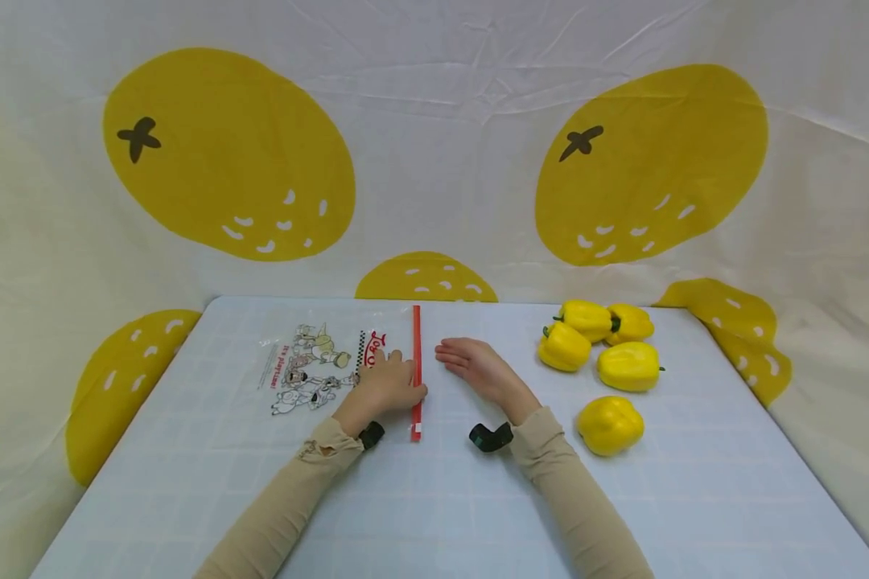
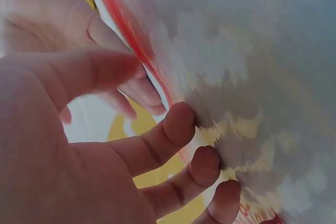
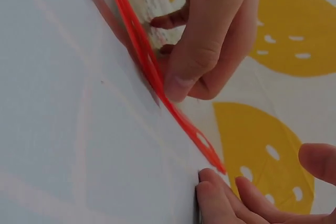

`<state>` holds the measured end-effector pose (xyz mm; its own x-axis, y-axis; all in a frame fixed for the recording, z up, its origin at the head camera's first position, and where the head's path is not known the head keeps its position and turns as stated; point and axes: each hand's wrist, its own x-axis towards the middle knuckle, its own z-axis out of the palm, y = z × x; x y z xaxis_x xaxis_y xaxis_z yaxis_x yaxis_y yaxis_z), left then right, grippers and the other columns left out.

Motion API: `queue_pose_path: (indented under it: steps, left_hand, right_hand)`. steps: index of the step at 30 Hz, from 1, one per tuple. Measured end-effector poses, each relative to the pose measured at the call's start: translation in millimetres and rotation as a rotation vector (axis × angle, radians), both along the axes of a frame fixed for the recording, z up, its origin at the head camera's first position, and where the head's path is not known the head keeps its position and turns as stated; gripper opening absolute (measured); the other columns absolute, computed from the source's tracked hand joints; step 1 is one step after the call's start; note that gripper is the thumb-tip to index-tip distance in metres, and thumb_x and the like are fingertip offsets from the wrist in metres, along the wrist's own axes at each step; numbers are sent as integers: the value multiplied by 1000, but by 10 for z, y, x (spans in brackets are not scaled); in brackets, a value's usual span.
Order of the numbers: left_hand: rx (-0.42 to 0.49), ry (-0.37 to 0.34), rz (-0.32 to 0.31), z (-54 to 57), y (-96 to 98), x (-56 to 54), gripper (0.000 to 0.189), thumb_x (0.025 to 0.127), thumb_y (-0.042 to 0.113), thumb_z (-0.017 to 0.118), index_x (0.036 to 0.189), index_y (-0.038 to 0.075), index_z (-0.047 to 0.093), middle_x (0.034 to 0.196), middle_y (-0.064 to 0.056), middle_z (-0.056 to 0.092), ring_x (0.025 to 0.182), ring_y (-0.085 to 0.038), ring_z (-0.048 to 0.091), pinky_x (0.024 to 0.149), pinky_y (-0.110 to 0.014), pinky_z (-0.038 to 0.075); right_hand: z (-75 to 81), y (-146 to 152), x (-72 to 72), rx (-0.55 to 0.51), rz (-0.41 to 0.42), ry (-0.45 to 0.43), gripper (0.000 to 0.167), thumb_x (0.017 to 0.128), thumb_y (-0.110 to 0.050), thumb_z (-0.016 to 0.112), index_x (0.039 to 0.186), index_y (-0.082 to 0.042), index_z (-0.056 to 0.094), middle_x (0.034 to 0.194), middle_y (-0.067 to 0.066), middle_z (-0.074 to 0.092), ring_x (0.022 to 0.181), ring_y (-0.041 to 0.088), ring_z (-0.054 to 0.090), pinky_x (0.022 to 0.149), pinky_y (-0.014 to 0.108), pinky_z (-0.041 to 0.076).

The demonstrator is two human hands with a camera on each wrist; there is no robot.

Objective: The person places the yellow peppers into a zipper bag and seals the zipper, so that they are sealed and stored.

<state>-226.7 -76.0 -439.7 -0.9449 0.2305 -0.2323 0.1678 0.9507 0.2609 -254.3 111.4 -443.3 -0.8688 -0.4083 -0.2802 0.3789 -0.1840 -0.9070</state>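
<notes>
A clear zip bag [image 1: 304,378] with printed cartoon figures and red lettering lies flat on the left half of the table, its red zip strip [image 1: 417,362] running along the right edge. My left hand [image 1: 382,388] is over that edge; its thumb [image 2: 113,69] is at the red strip while bent fingertips [image 2: 205,165] touch the printed film. In the right wrist view, the red strip bows up a little under this thumb. Just right of the strip, my right hand [image 1: 481,371] rests on its side, straight fingers pointing left, holding nothing.
Several yellow bell peppers [image 1: 563,347] are grouped at the back right of the table, and one nearer pepper [image 1: 611,425] stands by my right forearm. Behind the table hangs a white cloth [image 1: 442,169] printed with large yellow fruit. A white slider [image 1: 417,429] is at the strip's near end.
</notes>
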Motion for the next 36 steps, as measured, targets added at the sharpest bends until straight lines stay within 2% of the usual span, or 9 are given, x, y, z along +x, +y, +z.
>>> queue_pose_path:
  steps: [6, 9, 13, 16, 18, 26, 30, 33, 36]
  left_hand:
    - [5, 36, -11, -57, -21, -16, 47, 91, 44, 63, 116, 5, 65, 117, -16, 54, 118, -43, 43, 93, -64, 39]
    - [33, 53, -31, -89, -54, -28, 35, 93, 38, 60, 103, 5, 67, 108, -15, 54, 109, -40, 46, 87, -55, 44]
    - [182, 54, -56, -103, -117, -71, 27, 95, 28, 58, 77, 9, 60, 84, -8, 53, 83, -29, 51, 68, -39, 43]
    - [323, 30, -54, -88, -164, -105, 29, 96, 23, 57, 71, 10, 55, 68, -3, 48, 63, -20, 47, 58, -32, 36]
    - [376, 30, -57, -69, -191, -118, 30, 96, 22, 57, 69, 10, 54, 62, 0, 45, 56, -16, 44, 54, -29, 33]
    - [459, 53, -81, 31, -220, -110, 28, 94, 22, 59, 70, 10, 55, 63, 1, 45, 56, -14, 44, 53, -28, 33]
    - [466, 76, -79, 49, -188, -99, 27, 93, 23, 59, 70, 10, 54, 62, 1, 46, 56, -14, 46, 53, -27, 34]
    - [491, 85, -75, 53, -163, -90, 26, 93, 23, 59, 71, 10, 54, 62, 1, 46, 57, -15, 48, 53, -27, 35]
    - [528, 91, -76, 62, -144, -81, 23, 93, 22, 59, 73, 11, 55, 62, 0, 47, 59, -16, 50, 55, -28, 36]
  right_hand:
    - [-46, -43, -15, -47, 26, -42, 51, 107, -17, 38, 149, 10, 28, 154, 25, 34, 142, 35, 35, 114, 40, 28]
    - [-67, -64, 0, -83, 38, -71, 52, 107, -19, 38, 150, 9, 28, 155, 23, 33, 143, 34, 34, 115, 40, 27]
    - [-80, -70, 23, -133, 43, -94, 51, 108, -17, 37, 149, 10, 26, 156, 25, 30, 144, 35, 31, 116, 41, 24]
    - [-87, -76, 31, -147, 40, -93, 49, 108, -16, 36, 148, 11, 28, 155, 26, 31, 144, 35, 31, 116, 41, 25]
    - [-90, -87, 33, -146, 37, -99, 48, 108, -17, 38, 147, 10, 32, 153, 25, 34, 143, 36, 34, 115, 40, 28]
    - [-84, -153, 65, -141, 38, -153, 48, 107, -19, 39, 147, 8, 35, 148, 24, 41, 128, 30, 50, 111, 40, 35]
    - [-91, -180, 88, -132, 65, -121, 47, 107, -16, 37, 144, 12, 35, 133, 20, 54, 113, 23, 58, 109, 41, 37]
    - [-96, -204, 100, -131, 82, -100, 37, 106, -11, 37, 134, 11, 46, 116, 12, 63, 104, 19, 62, 102, 38, 45]
    - [-99, -225, 108, -130, 76, -97, 26, 104, -9, 41, 116, 3, 60, 104, 6, 67, 98, 17, 63, 92, 33, 51]
